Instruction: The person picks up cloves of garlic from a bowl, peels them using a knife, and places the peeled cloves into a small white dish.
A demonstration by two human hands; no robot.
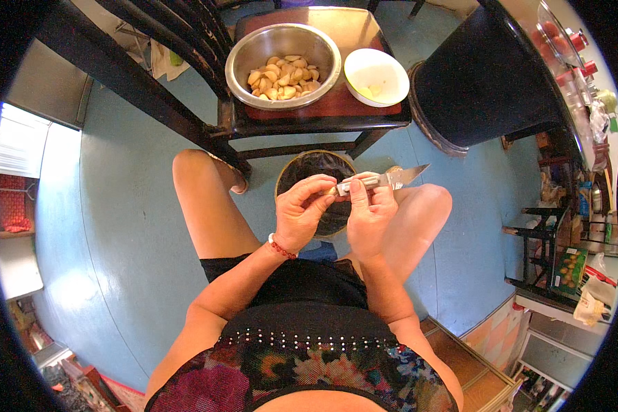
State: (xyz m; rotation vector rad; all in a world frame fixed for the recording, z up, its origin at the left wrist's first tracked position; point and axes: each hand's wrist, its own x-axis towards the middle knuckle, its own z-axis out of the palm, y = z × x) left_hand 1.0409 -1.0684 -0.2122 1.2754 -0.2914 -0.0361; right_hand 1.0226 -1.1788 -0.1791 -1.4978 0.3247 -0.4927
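Over a round bin (301, 165) with a dark liner and a yellowish rim, my two hands meet in front of my lap. My left hand (305, 203) pinches a small pale piece, apparently a garlic clove (332, 191), mostly covered by the fingers. A small knife (391, 179) is gripped in my right hand (368, 208), its pointed blade aimed up and to the right. The knife's near end lies close beside the clove; whether they touch is unclear. Ahead, a steel bowl (242, 54) holds many garlic cloves (286, 77), and a white bowl (376, 69) contains a few pale pieces.
Both bowls stand on the wooden seat of a chair (316, 117), with its dark slatted back (149, 77) to the left. A large black piece of furniture (474, 87) rises at right. Farther right, a dark stool or rack (535, 232) stands beside packaged goods.
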